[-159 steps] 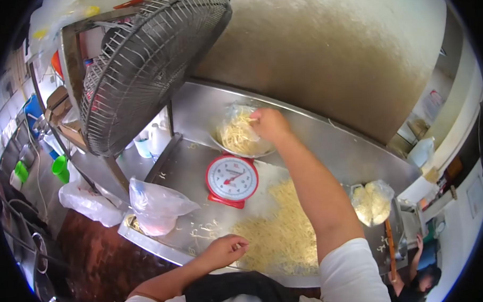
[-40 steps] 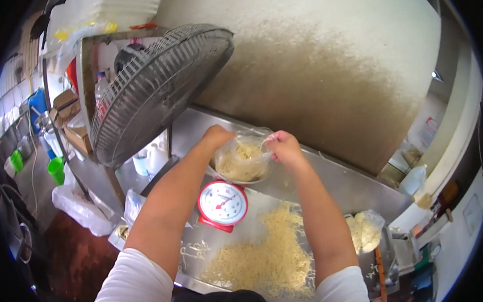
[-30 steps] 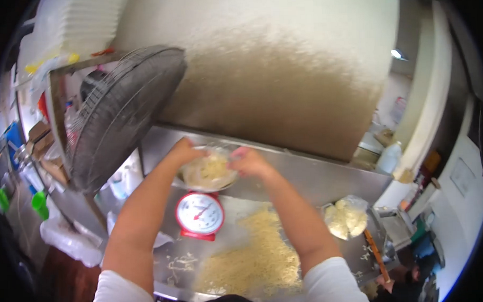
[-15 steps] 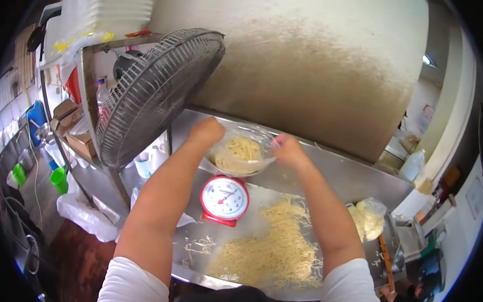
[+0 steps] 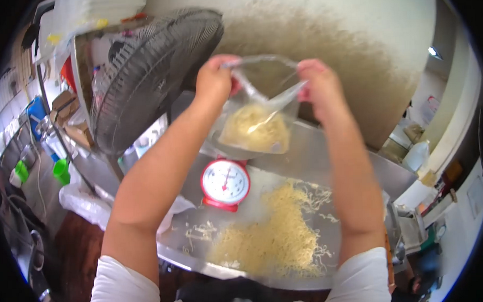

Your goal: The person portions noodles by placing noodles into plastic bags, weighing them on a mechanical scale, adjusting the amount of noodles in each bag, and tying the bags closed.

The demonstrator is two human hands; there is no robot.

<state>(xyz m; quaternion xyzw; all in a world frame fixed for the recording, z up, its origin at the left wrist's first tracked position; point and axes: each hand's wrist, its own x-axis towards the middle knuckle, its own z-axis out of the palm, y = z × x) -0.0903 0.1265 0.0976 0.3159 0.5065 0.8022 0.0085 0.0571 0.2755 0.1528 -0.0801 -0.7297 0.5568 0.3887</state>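
A clear plastic bag [image 5: 274, 103] hangs between my hands with a clump of pale noodles [image 5: 254, 126] in its bottom. My left hand [image 5: 216, 80] grips one side of the bag's mouth, my right hand [image 5: 318, 84] the other, so the mouth is stretched wide. The bag is just above the pan of a red dial scale [image 5: 225, 183], and the pan is mostly hidden behind it. Loose noodles [image 5: 271, 235] lie spread over the metal table [image 5: 200, 252] in front of the scale.
A large black fan [image 5: 159, 79] leans in at the left, close to my left forearm. A stained wall panel [image 5: 376, 56] stands behind the table. White plastic [image 5: 84, 204] and green cups [image 5: 61, 170] are at the lower left.
Both hands have risen, lifting the bag of noodles up off the scale pan and pulling its mouth taut. The scale's needle has swung from the upper right to near the top.
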